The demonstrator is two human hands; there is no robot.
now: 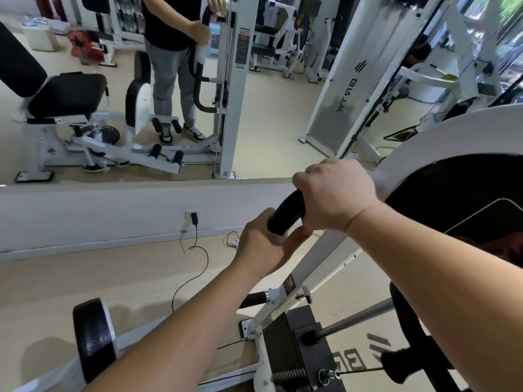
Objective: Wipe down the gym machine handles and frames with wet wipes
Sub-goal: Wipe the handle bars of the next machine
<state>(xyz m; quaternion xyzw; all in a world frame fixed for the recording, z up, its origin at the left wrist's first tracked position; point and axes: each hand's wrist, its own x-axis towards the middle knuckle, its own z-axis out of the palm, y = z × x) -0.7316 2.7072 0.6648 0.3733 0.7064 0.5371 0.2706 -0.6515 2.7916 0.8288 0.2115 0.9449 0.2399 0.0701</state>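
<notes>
Black foam handle sits between your fists: your left hand pinches a white wipe round its lower end, just under your right hand, which is clenched higher up. Keep the right steady and twist the wipe fully round, working toward the white frame below your grip.

black handle, white frame, black weight stack, beige floor
</notes>
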